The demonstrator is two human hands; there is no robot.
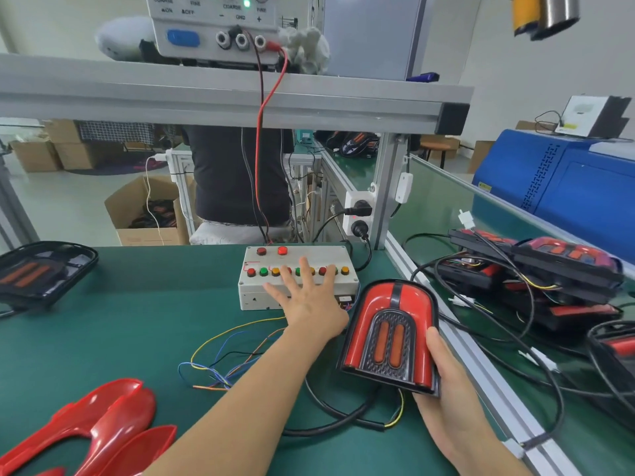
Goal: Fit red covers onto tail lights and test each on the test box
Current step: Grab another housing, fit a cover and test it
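Observation:
A white test box (256, 293) with a row of coloured buttons stands at the middle of the green bench. My left hand (307, 300) lies over it with fingers spread straight, the fingertips on the button row. A tail light (390, 334) with a red cover fitted and two orange strips is held upright just right of the box. My right hand (450, 389) grips it from below and from the right, thumb along its right edge. Loose red covers (99, 427) lie at the front left.
A black tail light without a red cover (37, 273) lies at the far left. A pile of tail lights with tangled cables (536, 269) fills the bench beyond the aluminium rail on the right. Coloured wires (223, 359) trail from the box. A power supply (213, 25) sits on the shelf above.

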